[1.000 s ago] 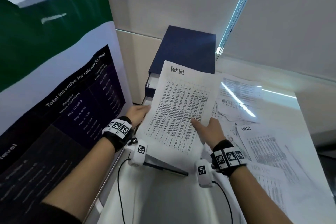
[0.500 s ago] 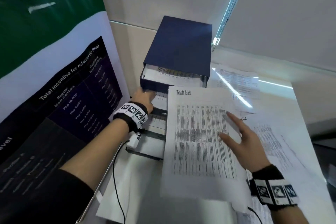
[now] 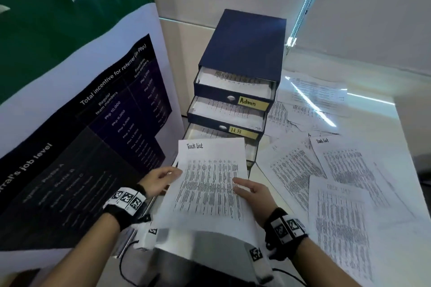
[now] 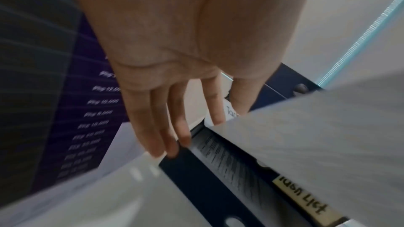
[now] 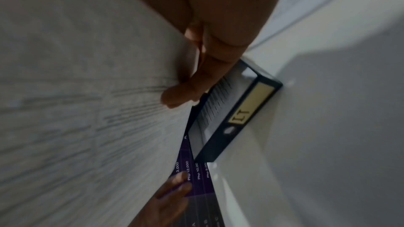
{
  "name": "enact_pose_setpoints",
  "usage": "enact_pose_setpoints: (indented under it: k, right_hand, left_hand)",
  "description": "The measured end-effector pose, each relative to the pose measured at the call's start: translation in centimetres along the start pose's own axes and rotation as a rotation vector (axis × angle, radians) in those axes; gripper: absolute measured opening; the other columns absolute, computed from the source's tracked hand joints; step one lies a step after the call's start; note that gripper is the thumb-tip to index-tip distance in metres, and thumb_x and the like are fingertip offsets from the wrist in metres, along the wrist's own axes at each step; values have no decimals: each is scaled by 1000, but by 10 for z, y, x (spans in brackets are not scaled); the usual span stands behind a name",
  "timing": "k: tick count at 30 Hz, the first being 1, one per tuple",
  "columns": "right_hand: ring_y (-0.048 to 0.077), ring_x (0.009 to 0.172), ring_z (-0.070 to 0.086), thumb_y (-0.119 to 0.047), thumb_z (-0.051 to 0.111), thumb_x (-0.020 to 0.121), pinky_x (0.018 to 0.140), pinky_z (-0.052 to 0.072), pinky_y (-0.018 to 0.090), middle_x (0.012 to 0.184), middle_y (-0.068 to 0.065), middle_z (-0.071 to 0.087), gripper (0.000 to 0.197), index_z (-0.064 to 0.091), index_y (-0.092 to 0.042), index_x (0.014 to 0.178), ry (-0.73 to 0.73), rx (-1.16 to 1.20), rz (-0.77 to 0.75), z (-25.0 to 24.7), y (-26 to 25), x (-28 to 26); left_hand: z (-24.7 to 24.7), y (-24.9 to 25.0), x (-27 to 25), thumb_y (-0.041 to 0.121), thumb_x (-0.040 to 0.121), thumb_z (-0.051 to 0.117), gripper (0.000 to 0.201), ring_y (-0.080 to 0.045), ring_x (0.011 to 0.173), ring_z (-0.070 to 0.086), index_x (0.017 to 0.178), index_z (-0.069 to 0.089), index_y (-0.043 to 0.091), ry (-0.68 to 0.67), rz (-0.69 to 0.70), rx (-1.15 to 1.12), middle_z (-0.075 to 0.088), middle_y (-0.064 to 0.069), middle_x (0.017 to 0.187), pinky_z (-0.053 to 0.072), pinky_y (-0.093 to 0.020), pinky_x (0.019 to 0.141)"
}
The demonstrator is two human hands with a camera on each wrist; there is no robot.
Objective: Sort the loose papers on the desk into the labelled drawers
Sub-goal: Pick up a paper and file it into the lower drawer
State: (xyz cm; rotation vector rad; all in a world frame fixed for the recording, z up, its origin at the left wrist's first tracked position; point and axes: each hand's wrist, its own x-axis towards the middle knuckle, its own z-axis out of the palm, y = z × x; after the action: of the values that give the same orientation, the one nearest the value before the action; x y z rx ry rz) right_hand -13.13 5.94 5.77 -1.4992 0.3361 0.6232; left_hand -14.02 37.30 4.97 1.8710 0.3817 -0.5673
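I hold a printed sheet headed "Task List" with both hands, just in front of the dark blue drawer unit. My left hand pinches its left edge, thumb on top. My right hand grips the right edge, thumb on the print and fingers beneath. The drawers stand pulled out in steps: "Admin", "HR", and a third partly hidden by the sheet. The left wrist view shows a drawer labelled "Task List" below the sheet. An "IT" drawer appears in the right wrist view.
Several loose printed sheets lie spread over the white desk to the right of the drawers. A large standing poster walls off the left side. A pale wall rises behind the unit.
My left hand has come off the drawers and taken the sheet's left edge. The sheet has moved left, in front of the drawers, and my right hand now grips its right edge.
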Motion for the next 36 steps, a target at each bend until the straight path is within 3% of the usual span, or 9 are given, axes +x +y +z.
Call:
enact_pose_setpoints:
  k: [4,7,12,16,20,24,28,32,36]
  right_hand:
    - [28,99,71,2,65,88,84,58,36,110,14,72,27,71,-7,113,-24,173,89,5,-2,-2]
    - [30,103,69,-1,67,88,93,54,44,113,15,71,29,70,-11,115,14,177,55,1,-9,2]
    - [31,101,69,4,65,88,83,59,41,130,23,58,44,58,-11,129,77,243,47,-12,-33,26]
    - [8,51,57,2,69,85,46,48,21,94,14,56,39,60,-10,121,124,-12,-37,-21,-49,19]
    - [26,63,68,5,71,83,66,61,33,97,19,62,23,68,-6,103,4,-180,-51,-24,-43,11]
    - [28,63,71,1,70,85,64,59,28,79,22,73,14,74,-8,95,98,-278,-128,-24,-53,29]
    - [14,54,70,-2,70,86,51,54,19,68,11,73,13,74,-8,97,188,-306,-151,-20,-69,55]
    - [9,58,71,-9,70,87,56,55,18,77,6,74,14,74,-8,101,209,-466,-162,-18,-71,80]
    - [3,67,62,-22,75,82,68,50,13,71,-12,64,16,76,-21,98,203,-641,-193,-21,-72,91]
  left_hand:
    - [2,7,-27,51,84,66,44,0,125,53,121,68,28,-152,111,-97,63,12,129,37,-18,104]
    - [3,23,-32,39,77,77,51,-4,127,53,124,67,23,-145,133,-217,63,9,131,36,-25,109]
    - [2,49,-8,-2,82,72,48,-18,120,60,124,64,18,-77,66,-332,62,-7,132,42,-37,109]
    - [13,59,28,-1,79,74,46,-18,122,57,120,68,19,169,65,-144,62,-8,131,40,-33,111]
    - [31,76,51,8,82,75,38,-11,112,57,118,70,20,359,102,-101,64,-1,121,43,-23,101]
    - [43,89,63,16,81,76,32,-12,98,58,111,71,25,487,164,-18,60,0,116,42,-18,82]
    - [46,91,72,1,77,72,37,-10,87,58,100,71,30,497,289,117,52,5,111,45,-9,73]
    - [45,94,86,-1,80,71,26,2,67,56,94,77,20,459,362,256,69,5,99,45,-3,71]
    - [40,89,107,6,80,73,20,-21,86,65,99,77,9,490,334,407,67,-9,107,50,-23,88]
